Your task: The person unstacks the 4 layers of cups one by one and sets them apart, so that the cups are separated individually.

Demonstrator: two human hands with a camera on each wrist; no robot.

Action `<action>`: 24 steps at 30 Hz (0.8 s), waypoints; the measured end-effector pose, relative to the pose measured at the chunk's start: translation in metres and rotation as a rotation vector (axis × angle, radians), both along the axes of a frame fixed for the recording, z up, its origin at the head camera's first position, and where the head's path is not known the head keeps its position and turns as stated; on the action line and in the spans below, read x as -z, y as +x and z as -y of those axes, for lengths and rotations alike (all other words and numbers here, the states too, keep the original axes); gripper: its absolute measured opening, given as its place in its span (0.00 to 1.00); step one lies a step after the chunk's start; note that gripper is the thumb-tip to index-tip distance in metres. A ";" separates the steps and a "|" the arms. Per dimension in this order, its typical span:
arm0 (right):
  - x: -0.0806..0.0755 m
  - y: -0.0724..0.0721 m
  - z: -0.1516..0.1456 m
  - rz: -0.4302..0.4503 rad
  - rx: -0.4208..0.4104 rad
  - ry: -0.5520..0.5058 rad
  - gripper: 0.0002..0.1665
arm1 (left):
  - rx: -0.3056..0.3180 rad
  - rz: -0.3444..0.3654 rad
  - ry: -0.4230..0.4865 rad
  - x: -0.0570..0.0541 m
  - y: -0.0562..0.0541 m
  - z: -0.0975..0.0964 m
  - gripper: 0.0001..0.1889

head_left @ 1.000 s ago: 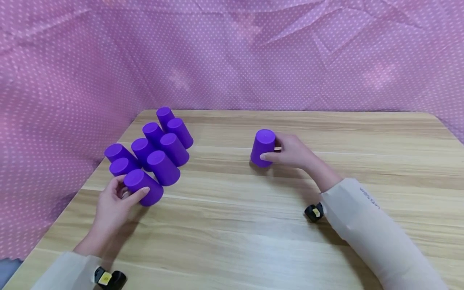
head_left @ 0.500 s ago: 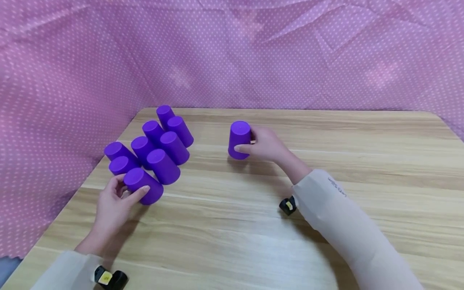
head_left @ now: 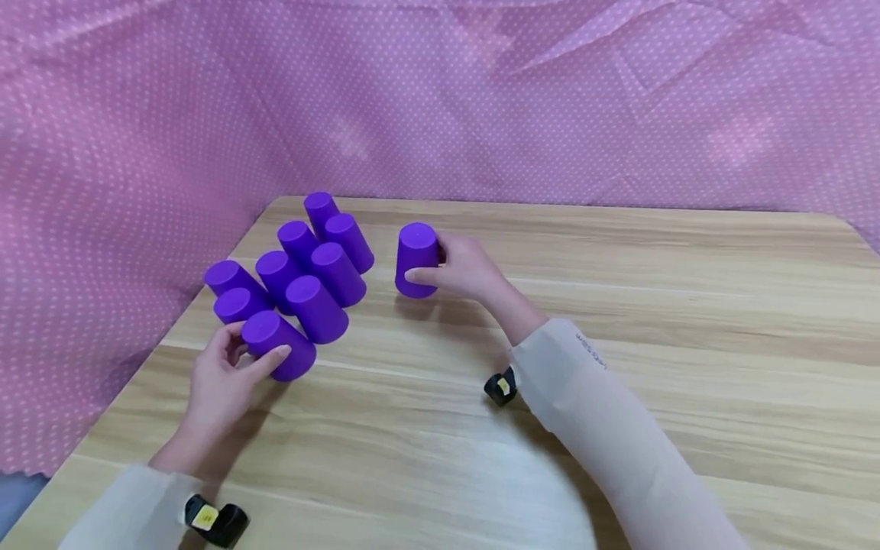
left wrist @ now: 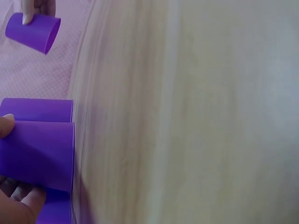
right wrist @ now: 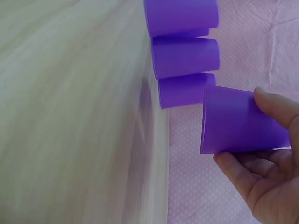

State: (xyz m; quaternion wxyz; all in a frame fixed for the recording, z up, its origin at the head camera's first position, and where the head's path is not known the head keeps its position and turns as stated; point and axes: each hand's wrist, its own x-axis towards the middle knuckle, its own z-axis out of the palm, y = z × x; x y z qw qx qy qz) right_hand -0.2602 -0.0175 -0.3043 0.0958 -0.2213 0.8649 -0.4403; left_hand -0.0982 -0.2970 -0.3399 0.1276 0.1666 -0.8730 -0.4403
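Several purple cups stand upside down in a tight cluster at the left of the table, one of them a back cup point(head_left: 320, 210). My left hand point(head_left: 223, 382) grips the nearest cup point(head_left: 282, 347) of the cluster, thumb on its near side and fingers behind. To the right of the cluster, my right hand point(head_left: 470, 267) holds another upside-down cup point(head_left: 416, 248) between thumb and fingers. In the right wrist view this held cup point(right wrist: 238, 121) hangs off the table, slightly tilted, near the cluster's cups point(right wrist: 187, 58). The left wrist view shows the left hand's cup point(left wrist: 37, 154) with its rim at the table.
The wooden table point(head_left: 687, 321) extends right and toward me. A pink dotted cloth point(head_left: 481, 99) hangs behind it and along its left side. Small black cameras sit at the left cuff point(head_left: 216, 523) and the right cuff point(head_left: 500, 387).
My right hand has carried its cup leftward, closer to the cluster. The left hand keeps its grip on the nearest cup, and the cluster stays as it was.
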 end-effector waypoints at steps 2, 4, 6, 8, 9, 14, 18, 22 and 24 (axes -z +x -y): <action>0.001 -0.001 0.006 -0.010 -0.013 0.005 0.32 | -0.001 -0.006 0.008 0.000 0.000 -0.001 0.27; 0.001 -0.001 0.011 -0.020 -0.025 0.008 0.32 | 0.002 -0.016 0.017 0.001 0.000 -0.001 0.27; 0.001 -0.001 0.017 -0.025 -0.034 0.014 0.31 | 0.006 -0.027 0.021 0.001 0.000 -0.001 0.26; 0.002 -0.001 0.023 -0.023 -0.044 0.017 0.30 | 0.007 -0.034 0.017 0.001 0.000 0.000 0.25; 0.002 -0.001 0.026 -0.017 -0.047 0.020 0.30 | 0.007 -0.033 0.013 0.001 0.000 0.000 0.25; 0.003 -0.001 0.037 0.019 -0.061 0.058 0.30 | 0.008 -0.010 -0.027 -0.001 0.001 0.001 0.26; 0.001 0.001 0.046 0.027 -0.100 0.082 0.31 | 0.013 0.000 -0.033 -0.003 0.002 0.001 0.27; 0.000 0.002 0.051 0.046 -0.121 0.103 0.29 | 0.021 -0.003 -0.024 -0.004 0.002 0.000 0.26; 0.001 0.002 0.053 0.046 -0.125 0.116 0.29 | 0.023 -0.010 -0.020 -0.004 0.002 0.000 0.26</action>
